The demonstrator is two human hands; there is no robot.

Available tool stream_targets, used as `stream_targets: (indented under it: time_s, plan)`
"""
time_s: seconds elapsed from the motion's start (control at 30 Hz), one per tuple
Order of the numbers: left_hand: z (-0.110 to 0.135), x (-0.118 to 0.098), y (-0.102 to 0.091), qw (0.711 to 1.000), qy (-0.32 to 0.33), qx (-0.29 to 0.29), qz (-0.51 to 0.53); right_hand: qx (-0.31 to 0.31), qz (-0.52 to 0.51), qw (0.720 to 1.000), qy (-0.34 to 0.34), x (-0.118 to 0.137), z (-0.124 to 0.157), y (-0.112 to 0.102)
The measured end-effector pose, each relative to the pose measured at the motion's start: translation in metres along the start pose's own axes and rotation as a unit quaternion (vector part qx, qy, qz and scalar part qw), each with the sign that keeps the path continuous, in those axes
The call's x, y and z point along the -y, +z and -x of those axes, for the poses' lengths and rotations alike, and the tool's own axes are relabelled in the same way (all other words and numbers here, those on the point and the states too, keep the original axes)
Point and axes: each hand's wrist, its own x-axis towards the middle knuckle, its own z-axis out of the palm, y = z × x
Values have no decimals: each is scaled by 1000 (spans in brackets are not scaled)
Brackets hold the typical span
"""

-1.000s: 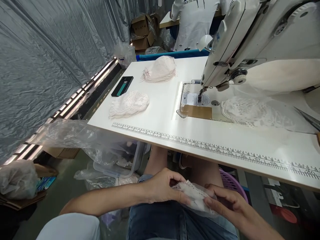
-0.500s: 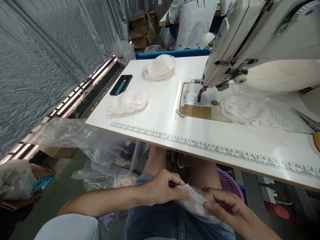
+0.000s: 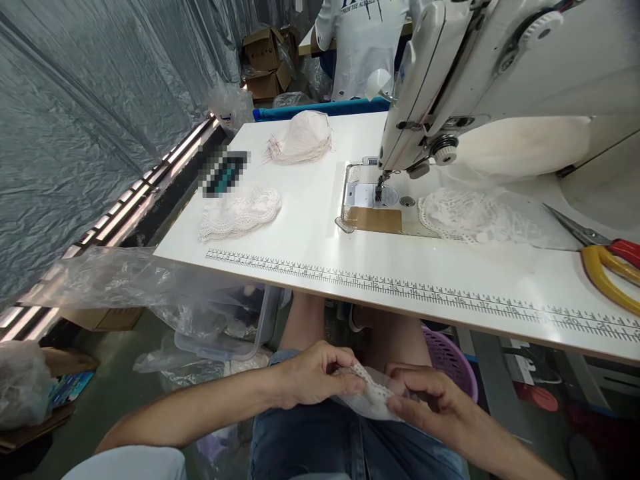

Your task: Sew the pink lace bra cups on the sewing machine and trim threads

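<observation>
A piece of white lace with sheer fabric (image 3: 373, 395) is stretched between my two hands above my lap. My left hand (image 3: 323, 377) pinches its left end between thumb and fingers. At the other end, my right hand (image 3: 425, 400) grips the lace edge, thumb on top. On the white sewing table (image 3: 300, 247) in front stands a sewing machine (image 3: 425, 87), its presser foot (image 3: 380, 192) over the needle plate with no cloth under it. More white lace (image 3: 465, 213) lies right of the needle plate.
A lace stack (image 3: 243, 212) and a pale fabric stack (image 3: 303, 139) lie on the table's left. Scissors (image 3: 600, 250) rest at the right. A clear plastic bin (image 3: 267, 320) and purple basket (image 3: 453, 357) stand below. Another person (image 3: 363, 50) sits beyond the table.
The view has shifted rightward, bringing the scissors' handles into sight. Both hands keep hold of the lace, with only slight movement at the fingers.
</observation>
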Motion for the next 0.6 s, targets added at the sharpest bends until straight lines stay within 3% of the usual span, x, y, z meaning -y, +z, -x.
stream_targets:
  time_s: [0.17,0.33,0.6]
  plan:
    - [-3,1,0,1000,-9,13,4,-18,-16,1000,-4,-4,-3,2]
    - [-8,2,6,997,-44,-59,-39,-8,-37,999,18,-4,-3,1]
    - [-11,1,4,996,-64,-57,-29,19,-87,996,31,-6,0,-5]
